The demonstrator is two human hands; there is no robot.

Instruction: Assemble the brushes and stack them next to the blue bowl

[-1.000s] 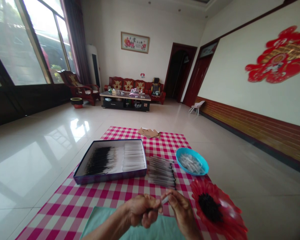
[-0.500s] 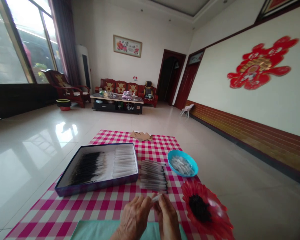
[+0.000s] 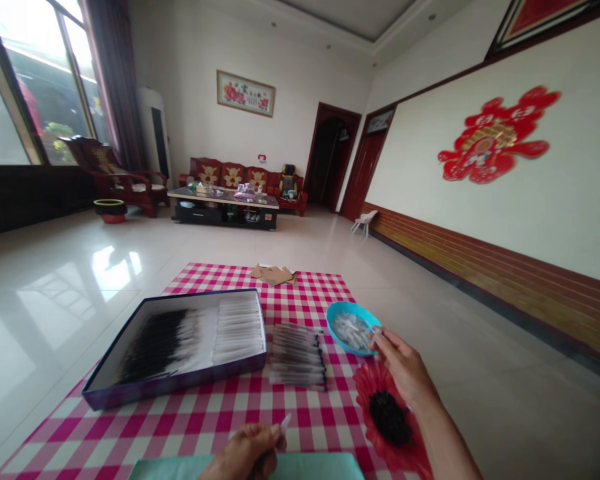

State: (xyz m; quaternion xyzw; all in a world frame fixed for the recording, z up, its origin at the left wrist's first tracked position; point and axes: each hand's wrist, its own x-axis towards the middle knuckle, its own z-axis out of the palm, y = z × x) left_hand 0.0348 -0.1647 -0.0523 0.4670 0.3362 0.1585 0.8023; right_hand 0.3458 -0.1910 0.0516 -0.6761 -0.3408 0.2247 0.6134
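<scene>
Two hands are at work over a red and white checked cloth [image 3: 200, 420] spread on a shiny floor.

The left hand [image 3: 245, 453] is low down, near the bottom edge. It is curled shut around a small thin clear piece [image 3: 284, 422], and the tip of that piece pokes up past the fingers. Under this hand lies a pale green mat [image 3: 320, 465].

The right hand [image 3: 405, 370] is stretched out to the right. Its fingers are bent and pinched together at the near rim of a small blue bowl [image 3: 336, 312]. The bowl is full of little white pieces [image 3: 350, 329]. The fingertips are right at those pieces, but I cannot tell if they hold one.

Just this side of the blue bowl is a red dish shaped like a flower [image 3: 415, 457]. A heap of small black bits [image 3: 387, 417] sits in the middle of it. The right wrist passes over the far side of this dish.

To the left of the bowl, a row of thin brushes [image 3: 297, 347] lies side by side on the cloth. Beside them on the left is a flat, dark blue box [image 3: 180, 383] with no lid. Many more brushes lie in it in neat rows, with dark tips on the left and pale handles on the right.

At the far end of the cloth lie some scraps of brown card [image 3: 273, 273].
</scene>
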